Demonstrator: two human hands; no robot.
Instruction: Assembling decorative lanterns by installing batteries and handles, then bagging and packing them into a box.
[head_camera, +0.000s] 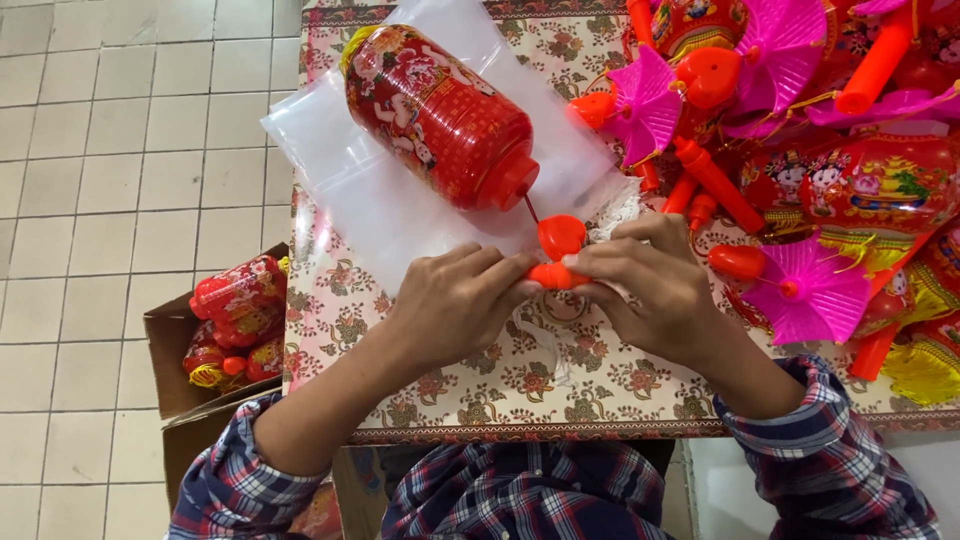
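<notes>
A red cylindrical lantern (438, 115) with printed figures lies on a clear plastic bag (340, 170) on the patterned table (450, 390). A thin wire runs from its red cap to a small red-orange plastic handle piece (557, 255). My left hand (455, 300) and my right hand (645, 285) meet over that piece, fingers of both pinched on it. A white string or tassel shows under my right hand.
A heap of red lanterns, pink paper fans (800, 290) and orange sticks (715, 180) fills the table's right side. A cardboard box (165, 340) holding packed red lanterns (235, 320) stands on the tiled floor at the left.
</notes>
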